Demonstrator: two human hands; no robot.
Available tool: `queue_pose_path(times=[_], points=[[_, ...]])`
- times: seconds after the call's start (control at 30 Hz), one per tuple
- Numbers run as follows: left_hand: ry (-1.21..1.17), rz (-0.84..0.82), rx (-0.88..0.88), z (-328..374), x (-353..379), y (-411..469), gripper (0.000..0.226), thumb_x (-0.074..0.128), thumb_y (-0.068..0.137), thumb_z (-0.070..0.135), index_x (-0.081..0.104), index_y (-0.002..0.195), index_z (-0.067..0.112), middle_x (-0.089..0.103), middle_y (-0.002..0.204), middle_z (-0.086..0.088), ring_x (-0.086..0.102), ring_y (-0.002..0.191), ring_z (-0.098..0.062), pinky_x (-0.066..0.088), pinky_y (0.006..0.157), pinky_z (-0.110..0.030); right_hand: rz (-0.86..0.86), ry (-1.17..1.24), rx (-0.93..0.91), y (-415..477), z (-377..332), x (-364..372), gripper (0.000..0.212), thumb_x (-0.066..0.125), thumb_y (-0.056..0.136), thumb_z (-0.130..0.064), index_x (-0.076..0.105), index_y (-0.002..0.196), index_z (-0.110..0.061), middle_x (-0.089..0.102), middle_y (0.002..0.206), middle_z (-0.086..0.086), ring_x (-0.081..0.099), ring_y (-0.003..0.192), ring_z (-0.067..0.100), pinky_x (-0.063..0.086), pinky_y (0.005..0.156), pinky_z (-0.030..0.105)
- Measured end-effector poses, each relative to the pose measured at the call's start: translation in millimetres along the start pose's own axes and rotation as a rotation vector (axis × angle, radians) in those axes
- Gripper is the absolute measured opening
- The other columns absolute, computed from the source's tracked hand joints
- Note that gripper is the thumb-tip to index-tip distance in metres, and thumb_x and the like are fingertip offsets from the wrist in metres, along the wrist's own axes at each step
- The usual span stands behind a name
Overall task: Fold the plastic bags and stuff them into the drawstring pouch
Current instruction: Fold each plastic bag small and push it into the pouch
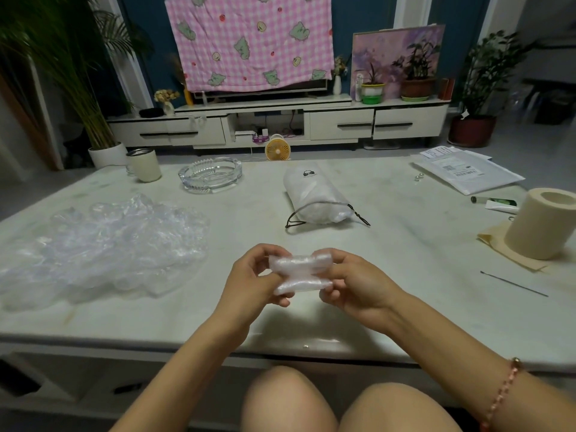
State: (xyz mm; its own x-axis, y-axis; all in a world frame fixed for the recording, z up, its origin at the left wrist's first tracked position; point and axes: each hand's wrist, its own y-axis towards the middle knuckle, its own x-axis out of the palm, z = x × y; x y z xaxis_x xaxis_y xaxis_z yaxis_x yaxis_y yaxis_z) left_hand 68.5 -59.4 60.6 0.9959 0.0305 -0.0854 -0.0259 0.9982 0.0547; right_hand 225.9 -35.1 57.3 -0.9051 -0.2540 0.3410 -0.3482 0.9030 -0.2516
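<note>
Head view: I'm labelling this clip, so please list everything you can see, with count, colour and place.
table: one, pale, foreground
bag pile: one heap, clear, table left
pouch: one, white with dark cord, table middle
ashtray: one, clear glass, table far left
cup: one, cream, left of the ashtray
mailers: a stack, white, table far right
paper roll: one, cream, table right edge
tube: one, white and green, beside the paper roll
fan: one, yellow, floor beyond the table
blanket: one, pink check, back wall
plants: several, green, back and sides
folded bag: one, clear, between both hands
left hand: one, grips the folded bag's left end
right hand: one, grips its right end
</note>
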Motion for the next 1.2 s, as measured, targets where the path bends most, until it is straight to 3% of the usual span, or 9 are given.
queue_pose_path(times=[0.13,0.27,0.37,0.47,0.53,0.6,0.8,0.97,1.2], points=[[0.010,0.050,0.024,1.8,-0.7,-0.9,0.028,0.049,0.081,-0.019,0.060,0.074,0.006,0.066,0.090,-0.005,0.057,0.052,-0.007,0.045,0.046,-0.019,-0.027,-0.013,-0.002,-2.3,-5.6,-0.6,0.034,0.036,0.079,0.006,0.065,0.066,-0.007,0.061,0.069,0.003,0.048,0.057,0.013,0.035,0.053,0.022],[0.032,0.044,0.031,0.1,-2.0,0.0,0.033,0.047,0.082,-0.018,0.059,0.065,0.008,0.067,0.086,-0.001,0.061,0.058,-0.006,0.046,0.047,-0.020,-0.132,-0.178,0.078,-3.6,-18.5,-3.3,0.016,0.053,0.089,-0.021,0.067,0.093,-0.013,0.066,0.094,0.006,0.061,0.082,0.019,0.049,0.074,0.032],[0.072,0.025,0.041,-0.1,-0.2,-2.0,0.034,0.047,0.083,-0.016,0.061,0.064,0.009,0.067,0.085,0.000,0.063,0.061,-0.007,0.047,0.048,-0.020,-0.231,-0.317,0.169,-3.8,-17.8,-2.1,0.015,0.059,0.088,-0.006,0.059,0.102,-0.010,0.065,0.090,0.008,0.063,0.070,0.017,0.053,0.066,0.026],[0.054,0.008,-0.035,0.0,-1.0,-1.0,0.032,0.047,0.083,-0.011,0.064,0.064,0.009,0.068,0.082,-0.004,0.062,0.067,-0.015,0.049,0.049,-0.021,-0.170,-0.314,0.137,-1.3,-13.5,-1.6,0.024,0.059,0.083,0.009,0.059,0.099,-0.008,0.060,0.090,0.009,0.057,0.063,0.014,0.051,0.056,0.021],[-0.070,-0.021,-0.146,0.7,-3.7,0.3,0.021,0.052,0.078,0.006,0.066,0.063,0.009,0.065,0.078,-0.006,0.060,0.066,-0.019,0.051,0.052,-0.025,-0.112,-0.334,0.098,0.6,-10.7,-2.0,0.025,0.059,0.082,0.012,0.060,0.098,-0.007,0.058,0.089,0.008,0.056,0.062,0.014,0.050,0.053,0.020],[-0.135,-0.029,-0.198,1.6,-5.9,-0.5,0.012,0.062,0.075,0.015,0.067,0.065,0.010,0.064,0.076,-0.003,0.061,0.064,-0.017,0.052,0.055,-0.027,-0.073,-0.345,0.067,1.5,-7.8,-1.7,0.026,0.060,0.081,0.012,0.060,0.101,-0.006,0.059,0.089,0.007,0.057,0.064,0.014,0.050,0.053,0.019],[0.196,0.017,-0.055,2.7,-3.8,-3.0,0.026,0.058,0.079,-0.012,0.067,0.077,0.012,0.069,0.083,-0.005,0.064,0.074,-0.016,0.055,0.072,-0.028,-0.158,-0.625,0.021,1.1,-12.2,-2.0,0.015,0.066,0.086,-0.016,0.064,0.101,-0.014,0.065,0.091,0.000,0.061,0.078,0.009,0.048,0.065,0.019],[0.174,0.010,0.013,6.0,-7.9,2.6,0.024,0.060,0.081,-0.009,0.069,0.075,0.013,0.072,0.083,-0.001,0.066,0.075,-0.013,0.053,0.076,-0.023,-0.180,-0.875,-0.054,3.6,-16.7,-5.0,0.006,0.070,0.082,-0.008,0.065,0.086,-0.007,0.059,0.077,0.004,0.054,0.070,0.012,0.044,0.067,0.020],[0.134,-0.040,-0.035,-3.8,-1.5,2.1,0.011,0.064,0.081,-0.003,0.072,0.084,0.005,0.073,0.077,-0.005,0.067,0.068,-0.009,0.050,0.061,-0.016,-0.329,-0.485,-0.109,1.4,-7.9,-11.4,0.013,0.069,0.078,-0.002,0.070,0.091,-0.007,0.066,0.084,0.003,0.060,0.080,0.012,0.048,0.078,0.019]])
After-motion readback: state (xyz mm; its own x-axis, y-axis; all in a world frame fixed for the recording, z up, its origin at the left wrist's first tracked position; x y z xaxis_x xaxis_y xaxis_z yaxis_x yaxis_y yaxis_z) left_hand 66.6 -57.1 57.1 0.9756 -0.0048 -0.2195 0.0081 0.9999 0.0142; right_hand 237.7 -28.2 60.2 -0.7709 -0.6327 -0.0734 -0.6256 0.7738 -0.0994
